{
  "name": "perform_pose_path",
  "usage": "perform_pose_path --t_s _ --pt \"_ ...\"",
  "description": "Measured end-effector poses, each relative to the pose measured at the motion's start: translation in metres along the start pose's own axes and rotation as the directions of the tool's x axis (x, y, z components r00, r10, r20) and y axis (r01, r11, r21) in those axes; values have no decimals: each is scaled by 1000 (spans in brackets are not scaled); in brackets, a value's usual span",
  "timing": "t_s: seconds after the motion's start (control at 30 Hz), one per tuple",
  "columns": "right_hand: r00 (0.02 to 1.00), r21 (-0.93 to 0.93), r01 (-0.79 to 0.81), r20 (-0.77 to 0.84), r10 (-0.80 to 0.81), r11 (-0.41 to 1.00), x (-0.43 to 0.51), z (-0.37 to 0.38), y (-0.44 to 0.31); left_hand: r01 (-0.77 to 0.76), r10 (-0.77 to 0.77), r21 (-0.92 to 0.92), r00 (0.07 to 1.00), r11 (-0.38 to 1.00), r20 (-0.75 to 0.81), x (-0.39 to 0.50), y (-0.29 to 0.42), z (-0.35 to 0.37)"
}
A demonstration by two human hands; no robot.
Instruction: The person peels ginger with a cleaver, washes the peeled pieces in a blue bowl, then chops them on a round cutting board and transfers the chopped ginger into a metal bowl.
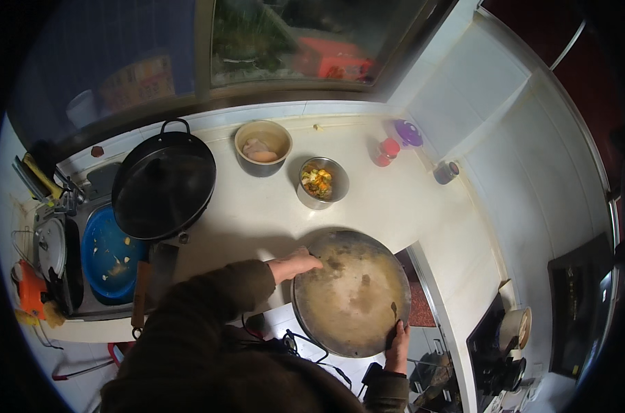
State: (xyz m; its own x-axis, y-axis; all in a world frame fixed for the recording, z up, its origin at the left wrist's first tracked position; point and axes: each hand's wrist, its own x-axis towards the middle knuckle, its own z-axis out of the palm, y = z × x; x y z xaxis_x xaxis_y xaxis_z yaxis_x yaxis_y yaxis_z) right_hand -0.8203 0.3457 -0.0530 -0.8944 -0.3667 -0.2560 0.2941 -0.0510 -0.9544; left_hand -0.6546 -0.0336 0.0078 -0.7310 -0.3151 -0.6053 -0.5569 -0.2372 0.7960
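Observation:
Both hands grip a thick round cutting board [361,289], its worn tan face stained with dark damp patches. My left hand [298,264] holds the rim at the upper left, thumb over the face. Low on the right side, my right hand [398,347] clasps the opposite edge. The board is held at the counter's front edge, partly over the floor. Beyond it stands a steel pot [322,183] with chopped yellow, orange and green food inside. Farther left, a pot [263,148] holds pale pieces, apparently meat, in liquid.
A large black wok [163,185] overlaps the sink and counter. Under it, a blue basin [113,253] sits in the sink beside a cleaver's wooden handle [141,294]. A red-lidded jar [387,152], a purple lid [408,133] and a dark jar [446,172] line the right wall.

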Motion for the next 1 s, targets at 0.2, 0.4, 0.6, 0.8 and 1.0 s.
perform_pose_path --t_s 0.2,0.4,0.6,0.8,1.0 --pt "999 -57 -51 -4 51 997 69 -31 -39 -219 237 180 968 959 -85 68 29 42" --pt "997 -187 51 -53 -62 981 137 -31 -53 -445 346 -442 892 778 -289 112 66 22" --pt "997 -137 29 -72 -39 990 148 -15 -14 -412 215 -407 868 815 -447 146 77 -26" --pt "981 209 -171 122 148 963 139 16 10 -558 255 -440 776 704 -577 148 78 -74" --pt "907 261 -368 314 282 893 130 38 12 -312 158 -460 926 831 -343 58 32 -59"
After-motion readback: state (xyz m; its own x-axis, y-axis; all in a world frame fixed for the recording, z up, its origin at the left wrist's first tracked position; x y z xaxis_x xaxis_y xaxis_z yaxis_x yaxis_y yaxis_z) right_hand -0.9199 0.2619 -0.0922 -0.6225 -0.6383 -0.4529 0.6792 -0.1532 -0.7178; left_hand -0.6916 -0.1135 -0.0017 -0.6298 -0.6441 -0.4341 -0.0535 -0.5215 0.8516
